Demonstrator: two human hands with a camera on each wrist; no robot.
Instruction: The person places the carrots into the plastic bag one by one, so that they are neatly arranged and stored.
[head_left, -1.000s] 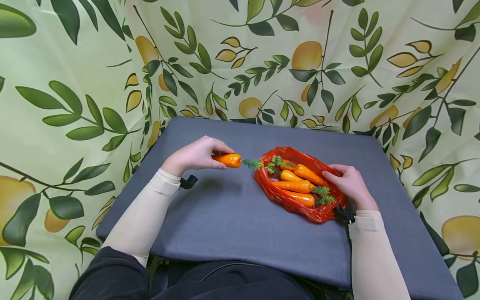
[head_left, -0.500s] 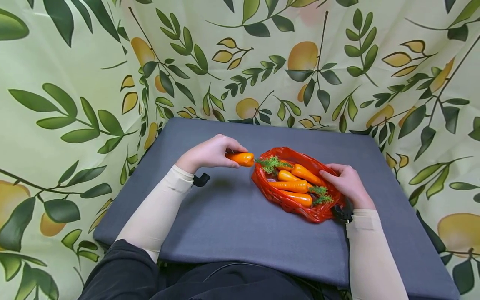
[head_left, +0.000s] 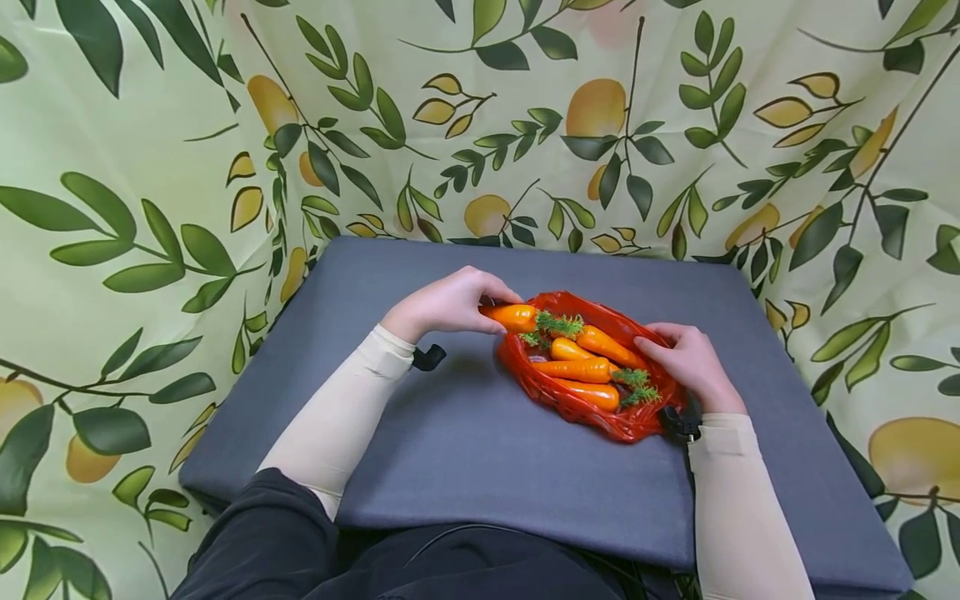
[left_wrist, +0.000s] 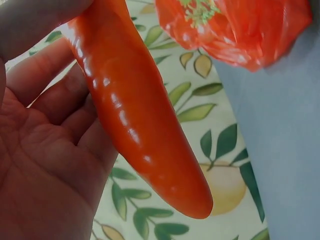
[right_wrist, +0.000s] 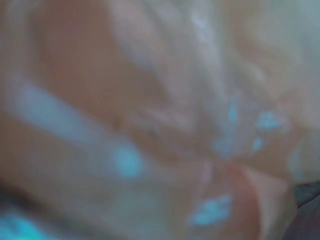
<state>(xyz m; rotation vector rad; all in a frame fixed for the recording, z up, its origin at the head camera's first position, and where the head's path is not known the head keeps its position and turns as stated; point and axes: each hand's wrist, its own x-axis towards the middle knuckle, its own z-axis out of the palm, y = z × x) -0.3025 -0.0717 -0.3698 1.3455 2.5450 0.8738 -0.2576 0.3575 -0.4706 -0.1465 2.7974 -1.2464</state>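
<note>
My left hand (head_left: 453, 302) pinches an orange carrot (head_left: 516, 317) between thumb and fingers. The carrot's green leafy top points right, over the left rim of a red plastic bag (head_left: 521, 377). In the left wrist view, the held carrot (left_wrist: 137, 112) slants across the palm with its tapered end free. Inside the bag lie several more carrots (head_left: 577, 369), some with green tops. My right hand (head_left: 693, 362) grips the bag's right rim, thumb on the inner side; its other fingers are hidden. The right wrist view is blurred, filled by shiny plastic close up.
The bag lies mouth open on a grey cloth-covered table (head_left: 420, 433), right of its middle. Leaf-and-fruit patterned fabric (head_left: 450, 125) stands behind and at both sides. Black camera mounts (head_left: 429, 357) stick out from the wrists. The table's front edge is close to the body.
My left hand has moved right with the carrot, from beside the bag to its left rim, the leafy top now over the bag's opening. The right hand has kept its hold on the rim.
</note>
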